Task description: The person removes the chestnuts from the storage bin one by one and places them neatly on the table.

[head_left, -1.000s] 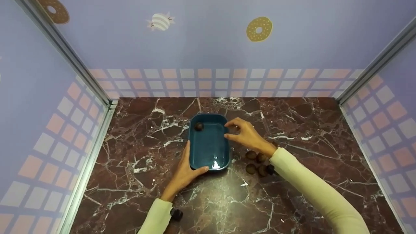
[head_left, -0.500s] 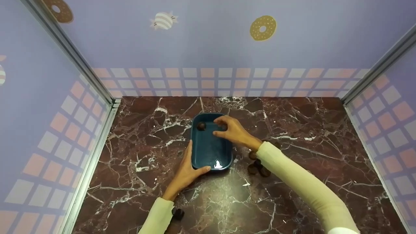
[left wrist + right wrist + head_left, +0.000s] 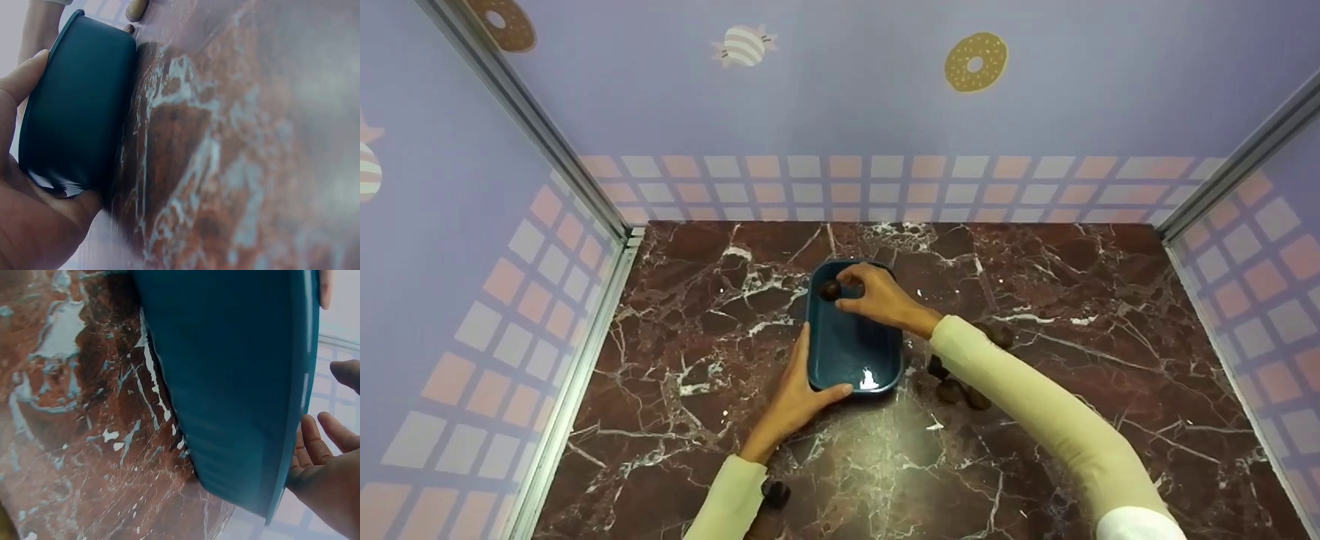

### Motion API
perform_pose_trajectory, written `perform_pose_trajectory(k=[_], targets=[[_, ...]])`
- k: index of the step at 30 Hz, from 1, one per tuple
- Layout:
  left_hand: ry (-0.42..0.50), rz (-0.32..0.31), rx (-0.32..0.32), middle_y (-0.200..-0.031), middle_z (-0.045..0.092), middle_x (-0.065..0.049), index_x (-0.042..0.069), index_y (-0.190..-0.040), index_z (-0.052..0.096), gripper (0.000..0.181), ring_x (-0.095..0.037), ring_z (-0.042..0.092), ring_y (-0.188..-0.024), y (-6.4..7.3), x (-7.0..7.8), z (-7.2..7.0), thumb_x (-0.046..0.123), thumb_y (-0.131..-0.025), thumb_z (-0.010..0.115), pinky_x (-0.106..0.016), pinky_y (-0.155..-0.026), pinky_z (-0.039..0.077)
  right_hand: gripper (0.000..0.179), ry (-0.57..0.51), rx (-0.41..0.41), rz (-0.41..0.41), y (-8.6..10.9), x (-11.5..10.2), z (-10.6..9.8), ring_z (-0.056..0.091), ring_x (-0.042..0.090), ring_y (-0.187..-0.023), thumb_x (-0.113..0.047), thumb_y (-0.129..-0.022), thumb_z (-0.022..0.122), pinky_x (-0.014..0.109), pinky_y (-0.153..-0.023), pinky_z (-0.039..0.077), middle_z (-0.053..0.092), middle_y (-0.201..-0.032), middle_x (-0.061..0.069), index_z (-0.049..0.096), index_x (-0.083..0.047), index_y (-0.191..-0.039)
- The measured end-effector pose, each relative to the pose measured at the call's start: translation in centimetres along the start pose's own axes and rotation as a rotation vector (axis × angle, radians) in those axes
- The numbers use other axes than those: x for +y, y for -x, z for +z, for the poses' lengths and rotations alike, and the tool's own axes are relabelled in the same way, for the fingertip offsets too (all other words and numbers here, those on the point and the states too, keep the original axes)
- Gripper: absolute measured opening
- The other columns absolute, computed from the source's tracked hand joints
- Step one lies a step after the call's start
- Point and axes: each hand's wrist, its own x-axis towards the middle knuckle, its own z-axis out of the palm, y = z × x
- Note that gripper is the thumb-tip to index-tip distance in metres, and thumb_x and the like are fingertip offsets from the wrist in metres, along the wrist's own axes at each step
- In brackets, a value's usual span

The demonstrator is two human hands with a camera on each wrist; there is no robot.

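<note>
A deep blue-green rectangular dish sits on the marbled table. One small round dark-brown ball, much like a chestnut, lies inside near its far left corner. My left hand holds the dish's near left corner, fingers along the left side and thumb on the near rim; the left wrist view shows the dish's outer wall against that hand. Over the far right of the dish, my right hand reaches in. Its thumb and forefinger stand apart, tips beside the ball, and I see nothing between them.
Several similar brown balls lie on the table right of the dish, partly hidden under the right sleeve. Purple walls with a checked band enclose the table at the back and both sides.
My right hand has moved leftward from the dish's right rim to the brown ball inside. The left hand keeps its place on the dish. The whole view has shifted slightly.
</note>
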Motion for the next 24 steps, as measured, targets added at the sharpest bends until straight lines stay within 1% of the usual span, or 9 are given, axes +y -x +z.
perform_pose_trajectory(k=[5, 9, 14, 16, 24], targets=[[0.013, -0.012, -0.016, -0.185, 0.003, -0.017, 0.017, -0.179, 0.000, 0.131, -0.040, 0.008, -0.169, 0.1, 0.0, 0.0, 0.043, -0.090, 0.093, -0.066, -0.132, 0.018, 0.051, 0.015, -0.027, 0.002, -0.8, 0.1, 0.7, 0.066, 0.040, -0.127, -0.017, -0.100, 0.083, 0.052, -0.110, 0.053, 0.067, -0.137, 0.023, 0.066, 0.006, -0.142], [0.023, -0.013, -0.018, -0.185, 0.003, -0.015, 0.019, -0.179, 0.000, 0.131, -0.038, 0.008, -0.169, 0.1, 0.0, -0.1, 0.043, -0.090, 0.093, -0.065, -0.132, 0.017, 0.048, -0.002, -0.043, 0.001, -1.3, 0.3, 1.3, 0.066, 0.040, -0.126, -0.016, -0.101, 0.082, 0.053, -0.110, 0.053, 0.067, -0.137, 0.023, 0.066, 0.007, -0.141], [0.017, -0.004, -0.007, -0.184, 0.005, -0.017, 0.017, -0.179, 0.002, 0.131, -0.038, 0.009, -0.169, 0.1, 0.0, 0.0, 0.040, -0.089, 0.094, -0.062, -0.133, 0.016, 0.047, -0.003, -0.036, -0.007, -1.8, 0.7, 1.8, 0.067, 0.040, -0.124, -0.013, -0.100, 0.083, 0.053, -0.109, 0.054, 0.068, -0.135, 0.024, 0.067, 0.007, -0.139], [0.019, -0.005, -0.004, -0.184, 0.005, -0.018, 0.017, -0.179, 0.002, 0.131, -0.038, 0.009, -0.169, 0.1, 0.0, 0.0, 0.040, -0.089, 0.094, -0.062, -0.133, 0.016, 0.047, 0.005, -0.030, -0.008, -2.0, 1.0, 2.0, 0.067, 0.040, -0.123, -0.013, -0.100, 0.083, 0.052, -0.108, 0.055, 0.067, -0.135, 0.024, 0.067, 0.007, -0.139], [0.009, -0.008, -0.009, -0.184, 0.004, -0.018, 0.018, -0.179, 0.001, 0.133, -0.040, 0.009, -0.169, 0.0, -0.1, 0.0, 0.046, -0.088, 0.094, -0.064, -0.132, 0.016, 0.048, 0.036, -0.007, -0.002, -2.4, 1.6, 2.5, 0.068, 0.040, -0.121, -0.012, -0.098, 0.084, 0.050, -0.106, 0.056, 0.067, -0.132, 0.027, 0.068, 0.010, -0.137]])
